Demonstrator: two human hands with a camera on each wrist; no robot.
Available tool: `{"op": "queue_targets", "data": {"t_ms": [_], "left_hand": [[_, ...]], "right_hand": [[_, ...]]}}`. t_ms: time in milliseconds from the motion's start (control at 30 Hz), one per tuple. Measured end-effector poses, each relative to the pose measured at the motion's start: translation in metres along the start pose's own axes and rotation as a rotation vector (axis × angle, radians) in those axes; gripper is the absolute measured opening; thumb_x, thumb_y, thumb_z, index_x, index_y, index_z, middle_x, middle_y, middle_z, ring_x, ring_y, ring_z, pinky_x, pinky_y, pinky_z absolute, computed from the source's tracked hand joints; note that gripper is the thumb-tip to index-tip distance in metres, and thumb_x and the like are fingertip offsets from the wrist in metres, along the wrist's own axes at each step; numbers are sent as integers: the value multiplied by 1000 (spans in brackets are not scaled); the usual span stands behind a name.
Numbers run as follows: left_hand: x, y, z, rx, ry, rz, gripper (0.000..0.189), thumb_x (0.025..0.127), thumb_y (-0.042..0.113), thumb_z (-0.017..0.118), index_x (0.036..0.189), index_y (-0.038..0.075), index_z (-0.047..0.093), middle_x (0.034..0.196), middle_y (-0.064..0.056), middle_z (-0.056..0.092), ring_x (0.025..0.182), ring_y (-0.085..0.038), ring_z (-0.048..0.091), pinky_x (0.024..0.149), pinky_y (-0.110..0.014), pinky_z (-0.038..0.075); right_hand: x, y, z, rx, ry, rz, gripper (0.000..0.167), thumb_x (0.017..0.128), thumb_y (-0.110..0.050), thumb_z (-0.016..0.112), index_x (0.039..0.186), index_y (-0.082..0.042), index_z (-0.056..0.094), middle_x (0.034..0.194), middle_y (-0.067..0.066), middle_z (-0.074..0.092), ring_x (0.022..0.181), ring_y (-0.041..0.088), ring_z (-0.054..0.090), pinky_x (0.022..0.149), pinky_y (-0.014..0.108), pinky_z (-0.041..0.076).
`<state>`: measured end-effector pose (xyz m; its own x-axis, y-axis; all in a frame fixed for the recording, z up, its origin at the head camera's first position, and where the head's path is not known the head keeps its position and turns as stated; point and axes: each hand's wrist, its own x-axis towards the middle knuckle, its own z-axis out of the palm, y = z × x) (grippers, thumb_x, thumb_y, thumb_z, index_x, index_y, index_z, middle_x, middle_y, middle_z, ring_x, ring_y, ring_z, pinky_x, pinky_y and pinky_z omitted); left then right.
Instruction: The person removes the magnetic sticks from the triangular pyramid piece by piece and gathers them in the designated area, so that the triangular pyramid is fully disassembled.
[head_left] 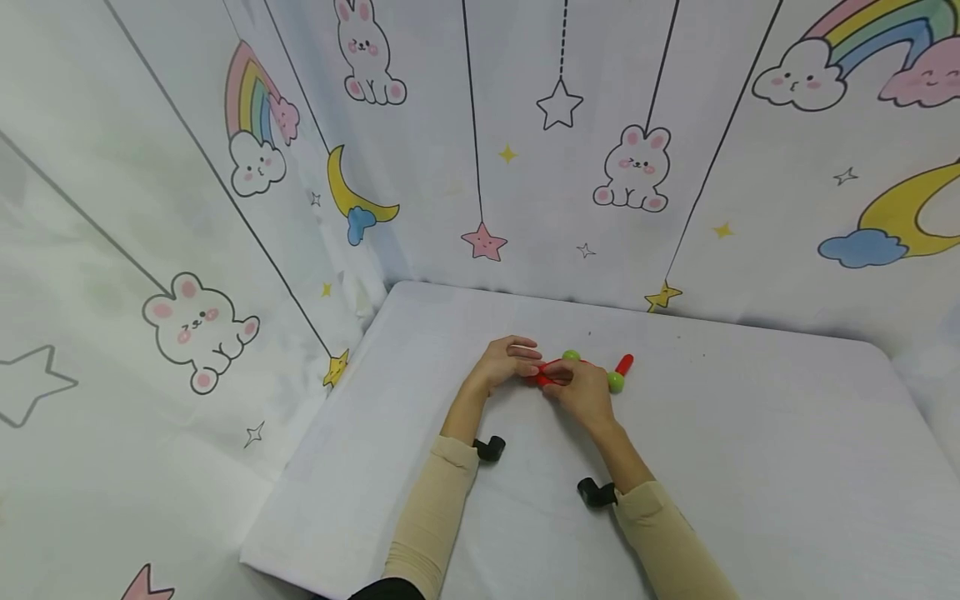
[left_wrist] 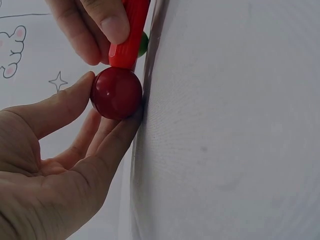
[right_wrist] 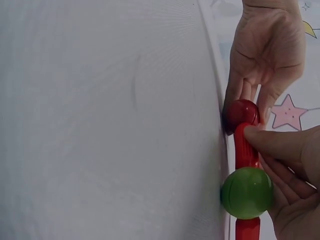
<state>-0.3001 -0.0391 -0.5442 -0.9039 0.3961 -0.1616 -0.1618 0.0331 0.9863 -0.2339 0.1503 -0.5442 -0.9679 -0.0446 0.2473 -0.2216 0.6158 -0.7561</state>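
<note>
Between its thumb and fingers, my left hand [head_left: 504,364] pinches a glossy red ball [left_wrist: 117,92] close over the white table. My right hand [head_left: 588,396] grips a ridged red rod [right_wrist: 245,150], thumb on top, and the rod's end meets the ball. In the right wrist view a green ball [right_wrist: 247,193] sits at the rod's other end, with another red piece [right_wrist: 247,229] past it. From the head, a red stick [head_left: 625,364] juts out beyond the near green ball [head_left: 616,382], and a second green ball [head_left: 572,355] shows behind the right hand.
The white-covered table [head_left: 750,450] spreads out around both arms. Behind it and to the left hangs a white curtain [head_left: 420,167] printed with bunnies, stars and rainbows. Black wrist cameras [head_left: 491,448] are worn on both forearms, over beige sleeves [head_left: 431,517].
</note>
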Motion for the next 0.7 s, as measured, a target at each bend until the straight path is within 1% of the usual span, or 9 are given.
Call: {"op": "queue_targets", "data": {"t_ms": [133,200,300,367,467,700], "left_hand": [[0,-1,0,2,4,2,58,88,-7,76,142,-7,55,128,-23,70,108,-25,73,84,-30,61],[0,-1,0,1,6,0,57,88,-7,77,141,-7,56,127,-23,70,107,-25,73,84,-30,61],[0,-1,0,-4,7,-6,56,87,-7,77,140,-6,57,127,-23,71,104,-23,73,84,-30,61],[0,-1,0,-5,8,-10,56,87,-6,78,140,-5,58,127,-22,71,103,-22,73,84,-30,60],[0,0,0,-8,8,-11,56,88,-6,77,140,-5,58,127,-22,71,103,-21,73,83,-29,60],[0,0,0,-10,19,-2,54,88,-7,76,140,-6,58,127,-22,71,104,-23,73,83,-30,61]], "right_hand": [[1,0,-1,17,-12,6,34,77,0,91,109,-2,79,102,12,79,91,25,78,81,43,63],[1,0,-1,36,-21,18,40,78,1,90,115,-1,77,104,12,79,92,25,78,81,41,63],[2,1,-1,92,-32,44,50,78,4,89,124,2,72,106,14,79,94,26,78,81,39,63],[3,2,-1,136,-35,58,54,77,6,89,128,5,69,107,16,78,94,27,78,80,38,63],[3,2,-1,178,-39,65,53,77,7,88,127,6,69,107,17,78,94,29,78,79,36,63],[4,1,-1,163,-36,60,47,78,6,88,122,6,72,106,17,78,93,28,78,79,36,63]]}}
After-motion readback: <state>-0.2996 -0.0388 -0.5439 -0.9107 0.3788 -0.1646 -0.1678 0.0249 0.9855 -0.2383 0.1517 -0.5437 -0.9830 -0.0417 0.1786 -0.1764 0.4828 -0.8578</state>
